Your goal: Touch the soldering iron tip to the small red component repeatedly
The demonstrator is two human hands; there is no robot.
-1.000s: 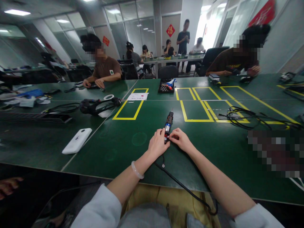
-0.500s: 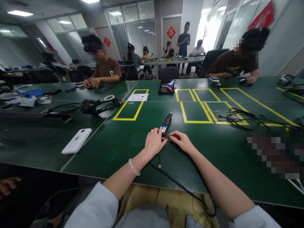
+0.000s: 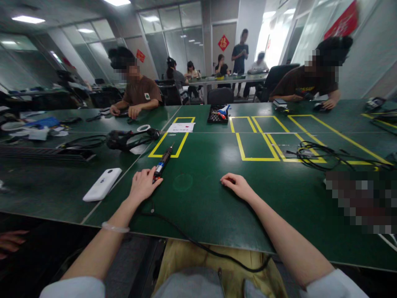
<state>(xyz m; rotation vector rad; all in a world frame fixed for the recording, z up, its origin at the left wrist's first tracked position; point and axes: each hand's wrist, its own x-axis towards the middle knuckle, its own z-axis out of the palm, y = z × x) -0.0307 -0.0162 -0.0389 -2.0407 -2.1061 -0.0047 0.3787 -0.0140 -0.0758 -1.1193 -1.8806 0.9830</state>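
In the head view, the person's left hand point(image 3: 142, 183) had its grip wrapped narrowly about the rear end of a slim black screwdriver-like tool point(image 3: 163, 162) with a silver and blue band. The tool was over the green counter point(image 3: 201, 198), left of the middle, its thin tip pointing away from the person and its front part reaching across the near line of a yellow tape outline point(image 3: 183, 145). Whether its body touched the surface could not be told. A black cable point(image 3: 186, 236) came out beneath the left forearm, crossed the counter's near edge and drooped over the person's lap. A pale bracelet point(image 3: 115, 227) circled the left wrist.

The right hand point(image 3: 238, 184) was well apart from the tool, low over the counter, with nothing visible in it. Its fingers were bent and its grip looked narrow, though it could not be told whether thumb and forefinger met.

A white phone-like device point(image 3: 102, 184) lay left of the left hand. Beyond the tool, a white sheet point(image 3: 181, 127) lay across the tape outline, and a black tray point(image 3: 214, 121) holding a blue and red item stood farther right.
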